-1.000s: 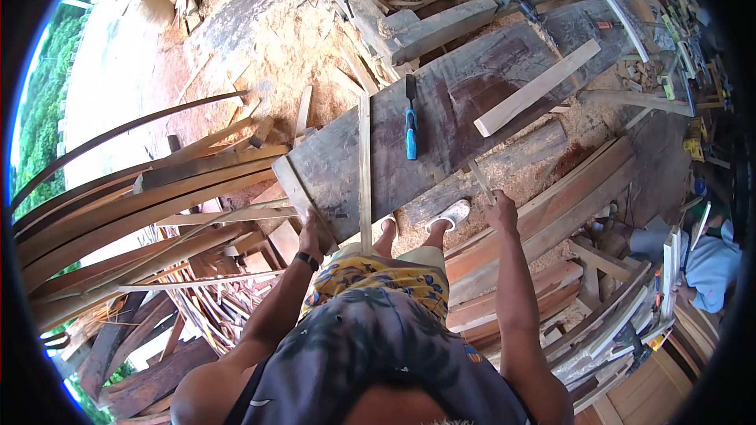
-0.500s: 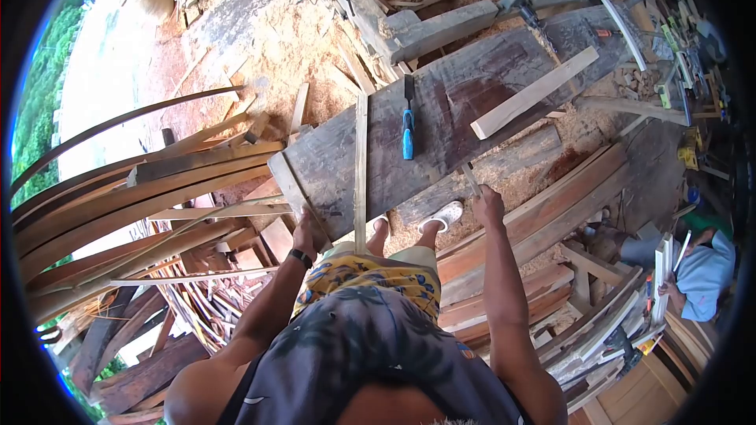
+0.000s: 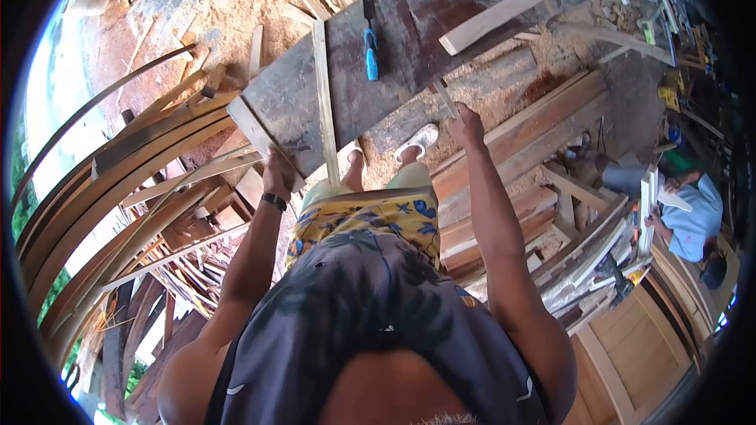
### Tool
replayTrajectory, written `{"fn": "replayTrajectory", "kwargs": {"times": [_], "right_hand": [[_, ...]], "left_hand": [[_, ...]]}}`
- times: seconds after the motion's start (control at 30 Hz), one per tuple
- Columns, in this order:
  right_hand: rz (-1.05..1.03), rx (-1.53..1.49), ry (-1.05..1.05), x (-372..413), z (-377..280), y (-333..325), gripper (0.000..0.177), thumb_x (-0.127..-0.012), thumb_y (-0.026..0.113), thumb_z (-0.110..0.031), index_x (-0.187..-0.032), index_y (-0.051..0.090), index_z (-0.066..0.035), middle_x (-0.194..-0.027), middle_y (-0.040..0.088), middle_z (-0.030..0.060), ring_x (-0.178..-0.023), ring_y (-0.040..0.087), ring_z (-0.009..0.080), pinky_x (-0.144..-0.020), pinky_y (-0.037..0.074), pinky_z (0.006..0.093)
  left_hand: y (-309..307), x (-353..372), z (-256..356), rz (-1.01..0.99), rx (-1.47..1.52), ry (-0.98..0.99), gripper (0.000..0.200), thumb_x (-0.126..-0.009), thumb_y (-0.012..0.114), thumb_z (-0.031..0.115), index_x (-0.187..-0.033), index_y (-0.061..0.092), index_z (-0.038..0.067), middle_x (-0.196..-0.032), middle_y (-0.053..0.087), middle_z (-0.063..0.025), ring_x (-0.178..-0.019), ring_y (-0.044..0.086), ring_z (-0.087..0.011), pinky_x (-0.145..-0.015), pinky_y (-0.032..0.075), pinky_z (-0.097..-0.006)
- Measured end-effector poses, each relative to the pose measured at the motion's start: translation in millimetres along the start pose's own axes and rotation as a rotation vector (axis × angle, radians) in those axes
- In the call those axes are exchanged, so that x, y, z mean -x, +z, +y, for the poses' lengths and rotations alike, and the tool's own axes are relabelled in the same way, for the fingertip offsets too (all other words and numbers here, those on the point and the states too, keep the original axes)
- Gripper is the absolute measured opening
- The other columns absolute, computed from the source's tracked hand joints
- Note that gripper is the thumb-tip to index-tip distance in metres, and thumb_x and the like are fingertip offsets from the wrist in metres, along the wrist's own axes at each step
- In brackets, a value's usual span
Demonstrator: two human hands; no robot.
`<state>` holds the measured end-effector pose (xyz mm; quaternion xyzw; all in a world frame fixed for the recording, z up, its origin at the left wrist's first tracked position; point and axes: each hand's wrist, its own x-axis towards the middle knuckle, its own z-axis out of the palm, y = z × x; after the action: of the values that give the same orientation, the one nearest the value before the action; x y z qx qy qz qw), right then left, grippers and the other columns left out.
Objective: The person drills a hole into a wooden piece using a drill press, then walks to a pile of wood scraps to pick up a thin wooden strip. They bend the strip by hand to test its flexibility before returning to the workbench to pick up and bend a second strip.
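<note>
At the left end of the dark board point(image 3: 370, 110), my left hand point(image 3: 274, 175) is closed on a short wooden strip point(image 3: 256, 130) lying across that end. Beyond the board's near edge, my right hand point(image 3: 468, 123) is closed round a thin stick point(image 3: 446, 97) that points up and left toward the board. Between my hands, a long pale strip point(image 3: 324, 94) crosses the board and reaches down to my shorts. A blue-handled tool point(image 3: 370, 51) rests on the board to the right of that strip. Farther right lies a pale wooden block point(image 3: 512, 12).
Long curved planks point(image 3: 134, 153) are stacked at the left above scrap wood. Reddish beams point(image 3: 535, 134) lie on the right of the floor. A co-worker in a light blue shirt point(image 3: 694, 216) is at the far right with a white piece point(image 3: 648, 208). Sawdust covers the ground.
The whole view has shifted, so the board and tools appear higher and farther left. Both hands keep their holds. The co-worker's arm has moved slightly.
</note>
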<state>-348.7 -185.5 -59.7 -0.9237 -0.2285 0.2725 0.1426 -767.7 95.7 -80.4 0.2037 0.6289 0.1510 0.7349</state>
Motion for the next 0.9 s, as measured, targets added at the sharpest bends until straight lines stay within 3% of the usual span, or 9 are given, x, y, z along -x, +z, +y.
{"fn": "replayTrajectory", "kwargs": {"times": [0.23,0.33,0.37,0.43,0.47,0.5,0.63,0.7,0.9], "right_hand": [[0.039,0.029,0.013,16,7,-12,0.04,-0.08,0.069,-0.016,-0.119,0.061,-0.01,-0.107,0.068,0.0225,-0.103,0.065,0.04,-0.086,0.053,0.0467],[-0.016,-0.07,-0.093,13,41,-9,0.038,-0.08,0.07,-0.018,-0.116,0.061,-0.008,-0.108,0.067,0.0232,-0.103,0.064,0.0407,-0.088,0.053,0.0464],[-0.074,-0.127,-0.129,12,51,-11,0.032,-0.08,0.07,-0.02,-0.107,0.062,-0.004,-0.108,0.066,0.0239,-0.103,0.064,0.0405,-0.089,0.053,0.0463],[-0.092,-0.21,-0.179,9,85,-10,0.041,-0.081,0.072,-0.025,-0.115,0.063,-0.003,-0.115,0.066,0.0253,-0.107,0.064,0.04,-0.092,0.052,0.0437],[-0.123,-0.19,-0.174,7,103,-8,0.047,-0.081,0.072,-0.027,-0.12,0.062,-0.003,-0.118,0.064,0.0259,-0.109,0.064,0.0396,-0.093,0.052,0.0429],[-0.149,-0.172,-0.164,5,123,-17,0.052,-0.082,0.072,-0.029,-0.125,0.06,-0.003,-0.122,0.063,0.0266,-0.112,0.063,0.0393,-0.094,0.051,0.0421],[-0.406,-0.175,-0.035,12,213,-90,0.063,-0.081,0.074,-0.031,-0.135,0.055,-0.003,-0.125,0.065,0.0206,-0.115,0.064,0.0301,-0.097,0.051,0.0374],[-0.475,-0.21,0.033,9,278,-122,0.06,-0.084,0.072,-0.024,-0.136,0.054,-0.001,-0.126,0.065,0.0191,-0.114,0.065,0.0275,-0.096,0.051,0.0353],[-0.104,-0.211,0.171,-3,404,-238,0.054,-0.086,0.071,-0.014,-0.133,0.053,0.006,-0.122,0.065,0.0245,-0.111,0.066,0.0284,-0.093,0.053,0.0353]], "left_hand": [[27,29,14,-0.06,-0.02,0.043,0.062,-0.099,0.052,0.054,-0.138,0.051,0.006,-0.133,0.061,-0.0099,-0.118,0.061,-0.0265,-0.103,0.048,-0.0434],[8,18,14,0.305,-0.442,0.036,0.08,-0.085,0.058,0.073,-0.136,0.055,0.011,-0.129,0.062,-0.0084,-0.107,0.063,-0.0252,-0.087,0.052,-0.0386],[2,18,16,0.373,-0.536,0.089,0.069,-0.086,0.066,0.062,-0.134,0.056,0.013,-0.131,0.058,-0.0109,-0.114,0.059,-0.0301,-0.093,0.049,-0.0474],[-41,-8,3,0.597,-0.93,0.325,0.046,-0.087,0.067,0.055,-0.086,0.069,0.009,-0.078,0.063,-0.0047,-0.071,0.057,-0.0203,-0.066,0.047,-0.0405],[31,62,22,0.642,-0.993,0.197,0.055,-0.087,0.067,0.049,-0.109,0.069,-0.002,-0.094,0.071,-0.0178,-0.092,0.067,-0.0283,-0.079,0.05,-0.0406],[38,65,4,0.805,-0.97,0.432,0.057,-0.086,0.07,0.045,-0.112,0.066,-0.005,-0.104,0.07,-0.0225,-0.099,0.066,-0.0344,-0.087,0.049,-0.0437],[150,87,-45,0.873,-1.09,0.791,0.06,-0.084,0.073,0.038,-0.122,0.06,-0.007,-0.118,0.065,-0.0253,-0.108,0.062,-0.0385,-0.094,0.049,-0.0433],[228,99,-70,0.753,-1.206,0.874,0.056,-0.086,0.073,0.032,-0.126,0.057,-0.003,-0.122,0.062,-0.0229,-0.108,0.062,-0.0361,-0.092,0.05,-0.0441],[421,110,-88,0.345,-1.027,1.049,0.052,-0.083,0.076,0.026,-0.123,0.057,0.0,-0.119,0.06,-0.0209,-0.104,0.062,-0.0355,-0.091,0.05,-0.043]]}}
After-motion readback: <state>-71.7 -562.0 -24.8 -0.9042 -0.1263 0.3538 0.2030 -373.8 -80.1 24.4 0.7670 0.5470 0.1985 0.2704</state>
